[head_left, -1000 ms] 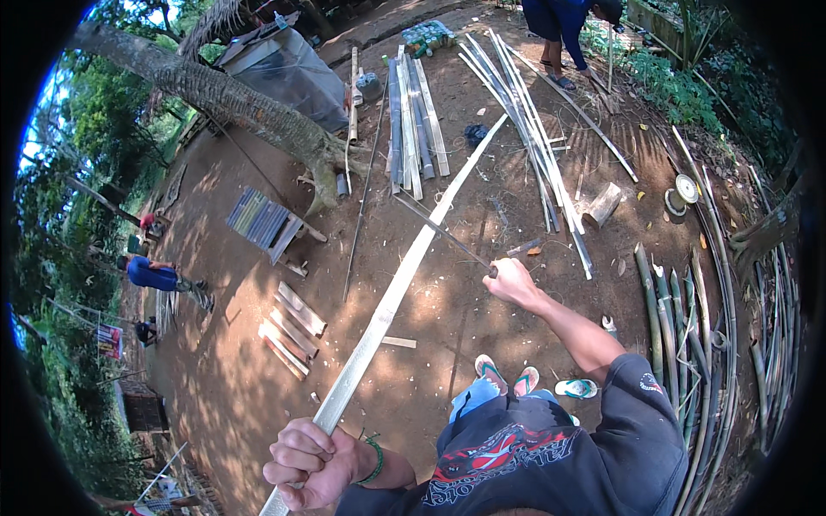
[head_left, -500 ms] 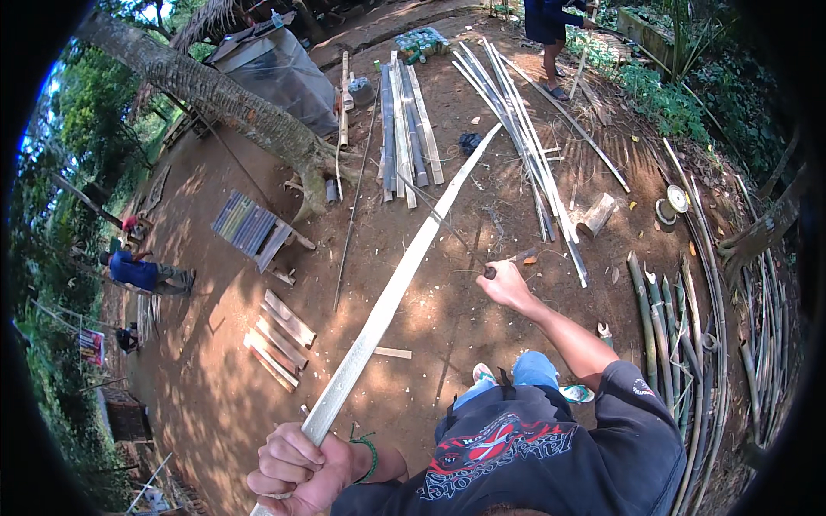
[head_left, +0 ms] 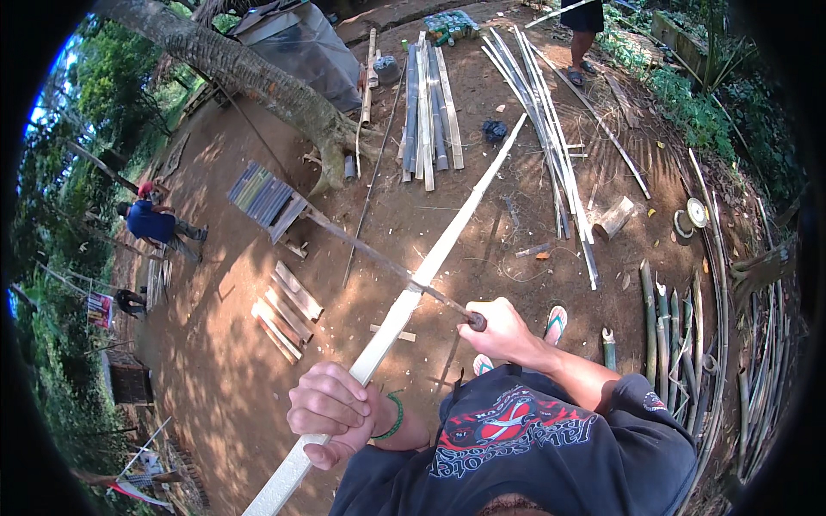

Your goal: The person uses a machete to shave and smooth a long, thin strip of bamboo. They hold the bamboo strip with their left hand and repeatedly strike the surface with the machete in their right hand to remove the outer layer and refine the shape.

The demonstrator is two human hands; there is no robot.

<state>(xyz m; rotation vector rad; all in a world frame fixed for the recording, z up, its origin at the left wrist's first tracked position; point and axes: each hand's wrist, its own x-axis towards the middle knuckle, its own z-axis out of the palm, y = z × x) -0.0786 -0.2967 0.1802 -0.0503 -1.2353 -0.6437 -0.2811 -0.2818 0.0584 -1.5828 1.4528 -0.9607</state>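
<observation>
My left hand (head_left: 334, 408) is wrapped round a long pale bamboo strip (head_left: 449, 234) near its lower end. The strip slants up and away to the right, narrowing to a thin tip. In my right hand (head_left: 502, 333) is the dark handle of a machete, closed in my fingers. The long, thin machete blade (head_left: 366, 249) lies across the strip and meets it a little beyond my left hand. A pale curl or notch shows where they cross.
Split bamboo lengths (head_left: 428, 112) and long thin strips (head_left: 542, 129) lie ahead on the dirt. Short boards (head_left: 297, 292) lie at left; green bamboo poles (head_left: 662, 331) at right. A tree trunk (head_left: 249, 82) leans at left. Other people (head_left: 153, 222) are farther off.
My right hand has drawn back toward me, bringing the machete blade down along the strip from near its far part. My left hand and the strip have shifted slightly right in view.
</observation>
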